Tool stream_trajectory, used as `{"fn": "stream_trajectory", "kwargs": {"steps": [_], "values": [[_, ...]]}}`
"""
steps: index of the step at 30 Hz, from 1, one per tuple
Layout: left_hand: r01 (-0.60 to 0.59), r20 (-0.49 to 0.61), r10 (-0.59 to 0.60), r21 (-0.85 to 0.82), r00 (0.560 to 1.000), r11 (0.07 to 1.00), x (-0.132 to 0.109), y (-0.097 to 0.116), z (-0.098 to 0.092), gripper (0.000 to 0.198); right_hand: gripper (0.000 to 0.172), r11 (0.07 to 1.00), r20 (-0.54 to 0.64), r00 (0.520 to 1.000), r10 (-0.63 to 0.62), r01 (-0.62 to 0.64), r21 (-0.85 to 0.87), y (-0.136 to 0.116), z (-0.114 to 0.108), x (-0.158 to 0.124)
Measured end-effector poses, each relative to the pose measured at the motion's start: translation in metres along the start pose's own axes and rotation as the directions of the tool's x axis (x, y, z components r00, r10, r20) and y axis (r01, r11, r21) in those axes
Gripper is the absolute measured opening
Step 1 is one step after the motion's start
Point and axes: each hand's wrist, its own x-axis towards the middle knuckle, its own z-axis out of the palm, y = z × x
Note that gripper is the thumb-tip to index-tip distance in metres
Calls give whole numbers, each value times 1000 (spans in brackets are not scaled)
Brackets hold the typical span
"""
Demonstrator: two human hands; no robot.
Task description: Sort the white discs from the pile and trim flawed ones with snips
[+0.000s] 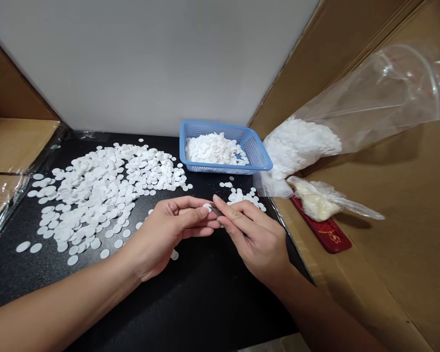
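My left hand (178,220) pinches a small round white disc (207,207) between thumb and forefinger, its other fingers curled loosely behind. Close against it, my right hand (258,237) grips a thin dark flat tool (216,211), whose tip meets the disc's edge. Most of that tool is covered by my fingers, so its exact kind is unclear. Both hands are above the black tabletop (205,298). A wide spread of loose white discs (91,195) lies to the left, and a smaller pile of discs (244,196) lies just beyond my right hand.
A blue plastic basket (220,169) with white discs stands at the back. Right of it leans a clear plastic bag (374,93) part full of white pieces. A small bag of cream-coloured stuff (319,203) rests on a red case (332,237). Cardboard (399,234) borders the table.
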Motion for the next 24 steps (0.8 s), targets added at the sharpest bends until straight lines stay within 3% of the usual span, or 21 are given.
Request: {"fn": "stream_trajectory", "kwargs": {"steps": [5,24], "values": [[-28,61,22,89,998,996,1,-1,-3,11,42,1000,20,1000,-16,17,-25,0,-2,0],[-53,110,22,281,994,958,-2,8,-8,14,40,998,34,998,-56,57,-25,-2,-5,0]]}}
